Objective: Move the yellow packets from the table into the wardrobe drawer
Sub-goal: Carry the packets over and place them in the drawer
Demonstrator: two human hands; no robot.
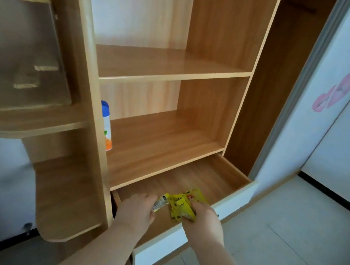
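The wardrobe (223, 24) filled the centre and upper left of the frame. Its drawer (207, 180) stood pulled out at lower centre, with the wooden bottom exposed and the white front panel (234, 201) facing the lower right.

The yellow packets (182, 206) were located over the near left part of the drawer, in a bunch between the two hands. Contact between the packets and the drawer bottom could not be determined.

The left hand (137, 209) had its fingers curled round the pale end of one packet at the left of the bunch. The right hand (202, 221) pinched the bunch from its right side, fingers bent over the packets.

A bottle (106, 125) with a blue cap stood upright at the left end of the lower shelf (162, 144), above the drawer. Pale floor tiles (289, 246) occupied the lower right of the frame.
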